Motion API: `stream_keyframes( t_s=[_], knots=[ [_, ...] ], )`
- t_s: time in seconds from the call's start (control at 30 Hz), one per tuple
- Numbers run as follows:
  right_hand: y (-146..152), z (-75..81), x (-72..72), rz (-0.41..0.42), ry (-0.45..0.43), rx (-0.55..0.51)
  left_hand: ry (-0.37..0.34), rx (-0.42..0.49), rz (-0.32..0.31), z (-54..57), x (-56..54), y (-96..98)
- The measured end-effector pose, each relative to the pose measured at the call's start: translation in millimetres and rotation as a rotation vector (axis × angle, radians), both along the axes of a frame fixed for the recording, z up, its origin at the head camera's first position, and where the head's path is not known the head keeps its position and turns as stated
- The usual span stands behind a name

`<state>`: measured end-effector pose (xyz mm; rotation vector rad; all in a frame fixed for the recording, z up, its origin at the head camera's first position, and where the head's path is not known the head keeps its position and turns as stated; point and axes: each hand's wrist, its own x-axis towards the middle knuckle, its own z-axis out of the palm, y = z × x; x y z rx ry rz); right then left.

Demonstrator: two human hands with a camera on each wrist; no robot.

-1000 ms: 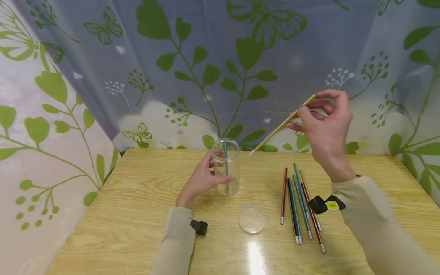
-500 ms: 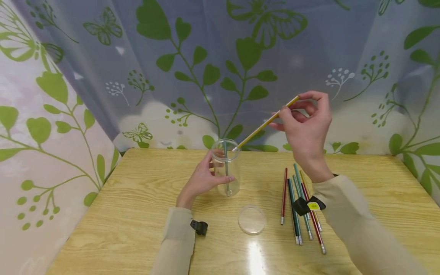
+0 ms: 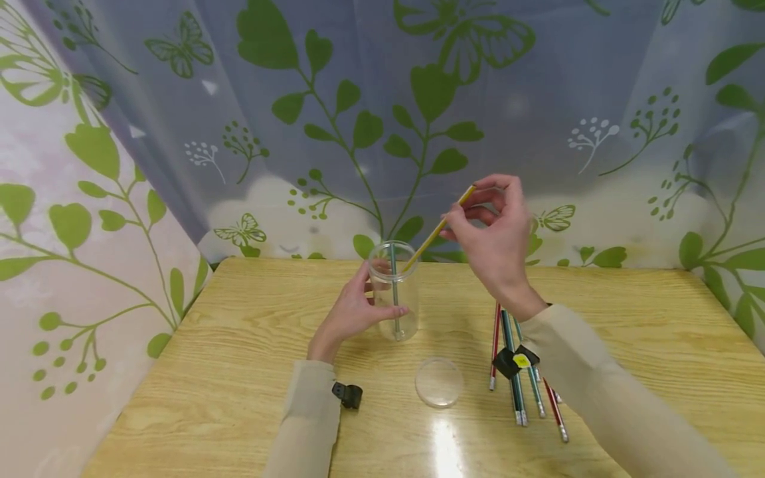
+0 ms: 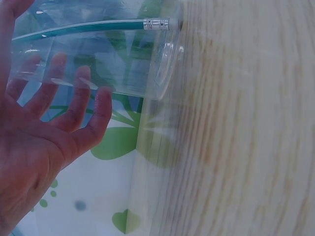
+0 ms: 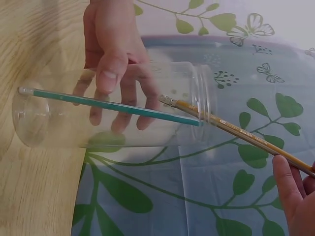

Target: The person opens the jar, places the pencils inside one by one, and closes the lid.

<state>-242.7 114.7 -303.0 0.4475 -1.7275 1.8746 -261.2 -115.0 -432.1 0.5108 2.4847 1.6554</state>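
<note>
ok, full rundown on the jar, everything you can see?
The jar is a clear, plastic-looking cylinder with a ringed neck and an open, unlidded mouth. It stands upright on the table, held by the left hand, thumb in front and fingers behind. A teal pencil leans inside, eraser end down at the base. The eraser end of a yellow pencil pokes into the mouth; whether it touches the rim isn't clear.

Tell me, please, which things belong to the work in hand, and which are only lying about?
In use: yellow pencil in right hand; clear jar in left hand; teal pencil inside jar.

Lying about: clear disc; loose pencils, perhaps for later.
</note>
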Motion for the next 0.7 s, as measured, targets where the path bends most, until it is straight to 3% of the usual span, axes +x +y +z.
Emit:
stream_keyframes(
  t_s=[0.57, 0.7],
  knots=[
    [-16, -17.0, -7.9, -0.001, -0.035, 0.369, -0.009, -0.002, 0.010, 0.9, 2.1, 1.1],
    [-18, -20.5, -8.4, 0.031, -0.026, 0.427, -0.012, -0.005, 0.011, 1.6, 1.8, 1.3]
  ],
)
